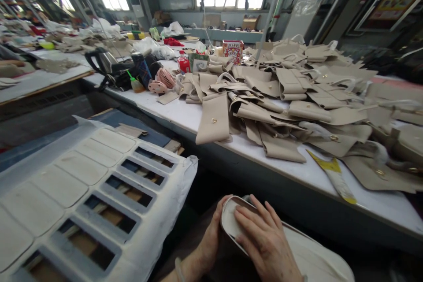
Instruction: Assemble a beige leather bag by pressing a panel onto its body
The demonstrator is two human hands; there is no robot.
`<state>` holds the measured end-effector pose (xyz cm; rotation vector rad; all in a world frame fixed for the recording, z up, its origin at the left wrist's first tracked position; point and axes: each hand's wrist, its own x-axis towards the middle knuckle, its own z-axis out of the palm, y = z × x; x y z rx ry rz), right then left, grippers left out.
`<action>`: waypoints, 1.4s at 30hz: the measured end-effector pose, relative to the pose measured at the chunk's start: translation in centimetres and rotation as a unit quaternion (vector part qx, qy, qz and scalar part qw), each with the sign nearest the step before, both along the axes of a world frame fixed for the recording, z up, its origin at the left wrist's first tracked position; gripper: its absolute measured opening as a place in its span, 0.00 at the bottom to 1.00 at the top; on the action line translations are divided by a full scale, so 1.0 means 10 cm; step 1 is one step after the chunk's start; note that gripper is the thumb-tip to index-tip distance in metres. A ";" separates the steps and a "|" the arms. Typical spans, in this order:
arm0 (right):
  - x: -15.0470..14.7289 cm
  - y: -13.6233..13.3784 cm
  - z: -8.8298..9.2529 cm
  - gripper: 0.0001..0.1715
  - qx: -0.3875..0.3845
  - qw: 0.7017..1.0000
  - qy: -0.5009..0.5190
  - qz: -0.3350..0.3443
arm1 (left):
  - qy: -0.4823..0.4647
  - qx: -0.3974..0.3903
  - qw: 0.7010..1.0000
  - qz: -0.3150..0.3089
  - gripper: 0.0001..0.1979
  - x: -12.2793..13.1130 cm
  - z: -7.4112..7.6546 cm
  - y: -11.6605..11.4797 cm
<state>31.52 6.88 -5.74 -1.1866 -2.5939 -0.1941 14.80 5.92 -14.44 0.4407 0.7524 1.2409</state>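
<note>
Low at the front, a pale bag piece (320,253) with rounded ends and a thin raised rim slants down to the right. Its near left edge is held by my left hand (211,235), whose fingers partly disappear behind the rim. My right hand (266,240) lies across the upper end of the piece, palm down with fingers spread. The underside of the piece is hidden.
To the left is a white-covered board (168,194) with rectangular openings and pale rounded panels (77,167). Beige bag parts (271,110) pile up on the long table (238,150). A yellow-ended strip (333,174), pink fan (165,78) and kettle (105,62) are there too.
</note>
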 end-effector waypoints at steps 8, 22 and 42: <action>-0.03 -0.10 -0.07 0.24 0.051 0.998 -0.002 -0.044 | -0.031 0.021 0.994 -0.100 0.23 -0.11 0.27 0.08; -0.18 -0.15 -0.15 0.24 0.069 0.993 0.056 -0.080 | -0.048 -0.035 0.996 -0.070 0.19 -0.07 0.28 0.12; -0.26 -0.17 -0.06 0.18 0.049 0.975 0.179 -0.125 | 0.602 0.189 0.749 -0.204 0.20 -0.28 1.06 0.38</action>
